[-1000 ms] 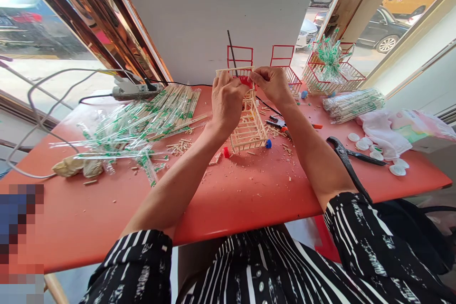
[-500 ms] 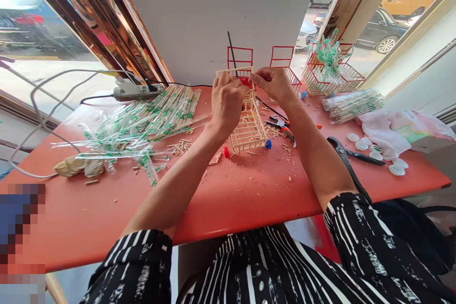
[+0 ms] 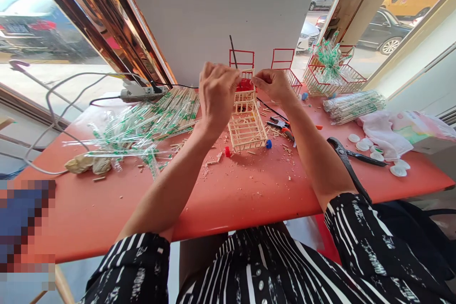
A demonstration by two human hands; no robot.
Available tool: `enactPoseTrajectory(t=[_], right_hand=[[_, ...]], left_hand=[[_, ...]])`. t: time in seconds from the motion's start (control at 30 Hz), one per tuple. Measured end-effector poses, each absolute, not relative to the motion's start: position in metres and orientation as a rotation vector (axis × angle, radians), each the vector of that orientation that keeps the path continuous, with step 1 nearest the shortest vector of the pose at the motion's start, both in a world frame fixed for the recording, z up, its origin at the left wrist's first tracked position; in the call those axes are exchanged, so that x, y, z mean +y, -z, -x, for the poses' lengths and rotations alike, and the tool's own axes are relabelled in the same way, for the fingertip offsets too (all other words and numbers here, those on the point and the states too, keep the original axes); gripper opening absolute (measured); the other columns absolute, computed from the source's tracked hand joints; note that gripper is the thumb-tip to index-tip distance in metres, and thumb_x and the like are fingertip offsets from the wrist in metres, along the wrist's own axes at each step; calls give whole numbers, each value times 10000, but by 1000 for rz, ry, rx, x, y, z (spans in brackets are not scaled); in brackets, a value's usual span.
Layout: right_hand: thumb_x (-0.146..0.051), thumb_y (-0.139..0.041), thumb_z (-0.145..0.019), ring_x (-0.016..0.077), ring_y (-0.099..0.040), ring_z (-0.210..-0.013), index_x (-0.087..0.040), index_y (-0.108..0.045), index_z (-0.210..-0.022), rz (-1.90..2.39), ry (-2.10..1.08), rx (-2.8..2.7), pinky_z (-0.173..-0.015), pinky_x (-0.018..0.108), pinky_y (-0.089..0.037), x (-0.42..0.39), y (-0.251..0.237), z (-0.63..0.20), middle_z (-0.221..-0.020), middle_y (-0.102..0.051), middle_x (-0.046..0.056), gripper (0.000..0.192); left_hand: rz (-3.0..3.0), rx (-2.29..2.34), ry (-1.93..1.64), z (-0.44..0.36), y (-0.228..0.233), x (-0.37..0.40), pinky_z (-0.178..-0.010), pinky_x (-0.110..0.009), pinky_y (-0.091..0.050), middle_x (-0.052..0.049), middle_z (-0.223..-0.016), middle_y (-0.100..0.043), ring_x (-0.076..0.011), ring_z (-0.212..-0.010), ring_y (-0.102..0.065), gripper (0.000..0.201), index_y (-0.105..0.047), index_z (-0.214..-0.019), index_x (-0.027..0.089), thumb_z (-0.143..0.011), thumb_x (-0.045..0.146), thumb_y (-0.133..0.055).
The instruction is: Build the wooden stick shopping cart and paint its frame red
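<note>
Both hands work at the top of a small wooden stick cart [image 3: 247,126] that stands on the red desk [image 3: 249,190]. In the head view, the left hand [image 3: 216,92] is raised beside the cart's upper frame with its grip pressed together, but what it pinches cannot be told. The right hand [image 3: 273,85] pinches the top edge of the cart near a red piece [image 3: 245,85]. Wrapped chopsticks [image 3: 149,121] lie to the left, black pliers [image 3: 347,154] to the right, near white caps [image 3: 363,144].
</note>
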State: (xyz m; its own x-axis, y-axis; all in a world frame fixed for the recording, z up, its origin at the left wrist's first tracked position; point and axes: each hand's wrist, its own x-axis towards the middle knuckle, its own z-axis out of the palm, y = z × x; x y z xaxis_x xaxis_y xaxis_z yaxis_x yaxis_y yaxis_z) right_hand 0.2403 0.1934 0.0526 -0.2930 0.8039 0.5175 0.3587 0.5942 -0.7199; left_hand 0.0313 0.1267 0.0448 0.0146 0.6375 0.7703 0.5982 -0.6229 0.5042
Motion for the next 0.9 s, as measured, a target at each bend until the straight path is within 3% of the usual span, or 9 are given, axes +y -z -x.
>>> enactPoseTrajectory(t=[0.13, 0.23, 0.33, 0.43, 0.67, 0.77, 0.9], right_hand=[[-347, -833, -961, 121, -545, -734, -199, -702, -780, 951, -671, -1805, -736, 287, -480, 192, -52, -238, -764, -655, -16, 268], [-266, -833, -943, 116, -547, -740, -193, -713, -778, 948, -685, -1770, -744, 282, -482, 190, -52, -237, -766, -664, -20, 217], [-202, -818, -928, 112, -530, -732, -190, -711, -777, 955, -693, -1743, -724, 277, -463, 190, -51, -237, -751, -656, -26, 186], [-214, -819, -928, 105, -502, -709, -196, -694, -770, 949, -720, -1737, -725, 278, -454, 190, -51, -237, -726, -622, -40, 202], [-236, -823, -912, 107, -494, -712, -201, -697, -771, 949, -766, -1714, -724, 275, -450, 191, -51, -238, -733, -611, -40, 192], [-227, -818, -903, 108, -500, -718, -203, -696, -767, 944, -772, -1708, -729, 274, -458, 192, -50, -238, -739, -619, -37, 184], [-222, -813, -898, 112, -515, -730, -203, -699, -775, 940, -765, -1699, -753, 275, -479, 191, -49, -239, -740, -622, -38, 169]], left_hand=[[-1884, 1373, -1964, -9, -53, 129, -1121, -497, -524, -81, -1092, -795, -287, -1204, -700, 197, -815, -1102, 285, -1074, 397, -655], [-1509, 1304, -2027, 1, -50, 131, -870, -365, -590, -37, -848, -745, -207, -910, -750, 135, -796, -940, 263, -1030, 326, -717], [-1149, 1213, -1934, 7, -47, 129, -596, -265, -513, -10, -754, -727, -151, -733, -702, 123, -753, -896, 261, -990, 330, -789], [-926, 1140, -1816, 13, -44, 124, -462, -216, -416, 4, -716, -728, -107, -576, -584, 23, -751, -996, 259, -984, 265, -769], [-665, 1143, -1742, 33, -32, 126, -433, -171, -333, 50, -556, -535, -56, -452, -435, 232, -680, -798, 189, -881, -21, -628], [-699, 1138, -1783, 41, -28, 129, -425, -181, -314, 67, -514, -477, -46, -417, -378, 237, -669, -761, 192, -911, 11, -696], [-915, 1093, -1767, 38, -29, 129, -422, -161, -342, 76, -490, -473, -49, -428, -383, 219, -696, -772, 213, -946, 229, -829]])
